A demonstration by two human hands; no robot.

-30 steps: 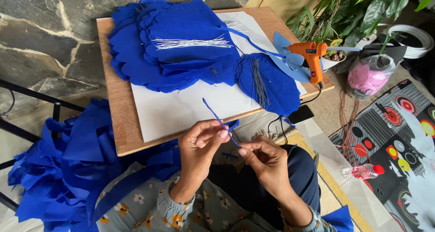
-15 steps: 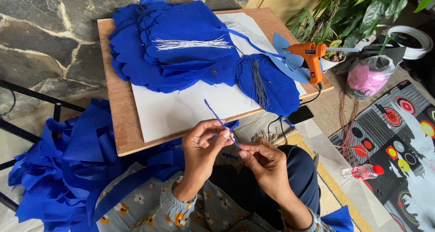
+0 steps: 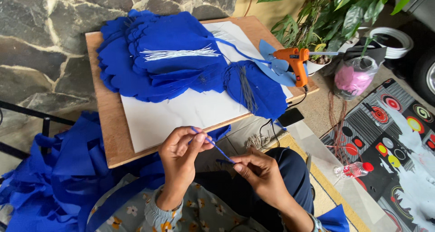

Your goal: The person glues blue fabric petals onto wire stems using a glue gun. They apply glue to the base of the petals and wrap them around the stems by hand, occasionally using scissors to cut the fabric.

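Head view, the only one I have:

- Left hand (image 3: 183, 148): I see the fingers pinched around the upper part of a thin blue strip (image 3: 218, 148), thumb pressed against fingertips. I judge the tight pinch keeps the narrow piece from slipping or untwisting.
- Right hand (image 3: 258, 173): fingertips pinch the lower end of the same strip, so it runs taut and slanted between the two hands, over the lap and just in front of the board's near edge.
- Wooden board (image 3: 114, 139): tilted toward me, with a white sheet (image 3: 181, 114) laid flat on it as a working face.
- Blue cut pieces (image 3: 154, 55): stacked at the far half of the board, overlapping; a bundle of white wires (image 3: 179, 53) lies across the top, and a darker wire bundle (image 3: 247, 89) lies on a smaller blue pile to the right.
- Orange glue gun (image 3: 292, 62): stands at the board's right edge, nozzle pointing right, cord hanging off the side; near, yet apart from both hands.
- Blue scraps (image 3: 54, 173): heaped on the floor at my left, crowding that elbow.
- Pink-filled bag (image 3: 353, 78), potted plants (image 3: 326, 19), plastic bottle (image 3: 351, 170), patterned mat (image 3: 394, 136): all right of the board, well apart from the hands.
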